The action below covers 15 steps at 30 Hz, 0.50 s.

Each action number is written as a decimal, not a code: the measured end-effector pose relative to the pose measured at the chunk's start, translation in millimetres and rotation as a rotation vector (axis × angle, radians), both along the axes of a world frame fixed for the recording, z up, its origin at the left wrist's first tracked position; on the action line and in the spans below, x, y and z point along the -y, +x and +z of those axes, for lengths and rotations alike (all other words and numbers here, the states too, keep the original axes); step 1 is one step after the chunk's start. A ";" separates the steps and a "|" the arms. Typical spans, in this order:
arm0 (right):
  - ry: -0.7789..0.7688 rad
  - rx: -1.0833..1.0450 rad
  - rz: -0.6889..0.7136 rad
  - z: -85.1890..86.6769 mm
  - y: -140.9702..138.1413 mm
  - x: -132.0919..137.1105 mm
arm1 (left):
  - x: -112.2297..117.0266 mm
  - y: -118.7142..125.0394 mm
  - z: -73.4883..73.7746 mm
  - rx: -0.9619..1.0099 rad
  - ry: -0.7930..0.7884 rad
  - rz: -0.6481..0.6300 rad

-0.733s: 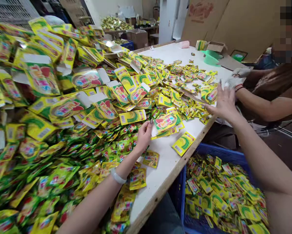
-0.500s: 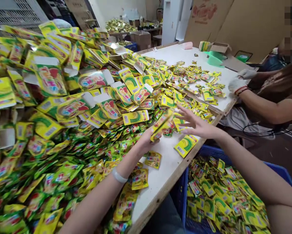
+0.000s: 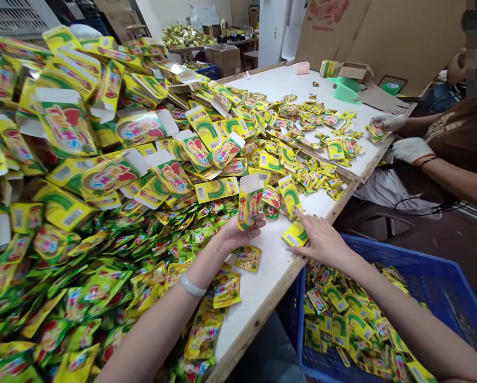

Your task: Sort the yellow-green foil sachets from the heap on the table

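My left hand (image 3: pixel 242 232) is closed around a small yellow carton (image 3: pixel 249 205) held upright, its white flap standing open at the top. My right hand (image 3: pixel 321 239) reaches across another yellow carton (image 3: pixel 296 233) lying near the table edge, with thumb and fingers at its two sides. A further carton (image 3: pixel 289 194) leans just beyond those fingers. Beneath my left wrist are loose yellow sachets (image 3: pixel 227 290) on the white tabletop (image 3: pixel 258 287). Green sachets (image 3: pixel 114 282) are heaped to the left.
A tall pile of open-flapped cartons (image 3: pixel 114 133) fills the left side. Below the wooden table edge (image 3: pixel 262 319) stands a blue crate (image 3: pixel 429 276) holding filled packs. Across the corner, a co-worker's gloved hands (image 3: pixel 411 150) handle a packet. A green scoop (image 3: pixel 345 89) lies farther back.
My right hand has come down from beside the left hand onto the carton at the table edge. My left hand has turned its carton upright. The co-worker's hands have moved apart.
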State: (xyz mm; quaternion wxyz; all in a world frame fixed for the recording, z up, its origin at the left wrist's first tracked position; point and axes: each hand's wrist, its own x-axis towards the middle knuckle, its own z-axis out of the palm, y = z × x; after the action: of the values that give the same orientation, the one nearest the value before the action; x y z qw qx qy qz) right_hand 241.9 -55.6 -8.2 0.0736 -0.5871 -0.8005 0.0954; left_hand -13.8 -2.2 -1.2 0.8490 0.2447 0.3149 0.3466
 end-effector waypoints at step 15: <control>0.512 -0.684 -0.336 -15.8 79.7 -89.5 | -2.2 -3.0 -4.9 0.050 -0.066 0.042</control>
State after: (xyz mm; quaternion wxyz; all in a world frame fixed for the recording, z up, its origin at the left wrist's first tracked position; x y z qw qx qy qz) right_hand 321.6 33.9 -24.0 0.4907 -0.6066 -0.6216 0.0697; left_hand -16.8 0.1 -6.1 0.8566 0.2012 0.3100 0.3600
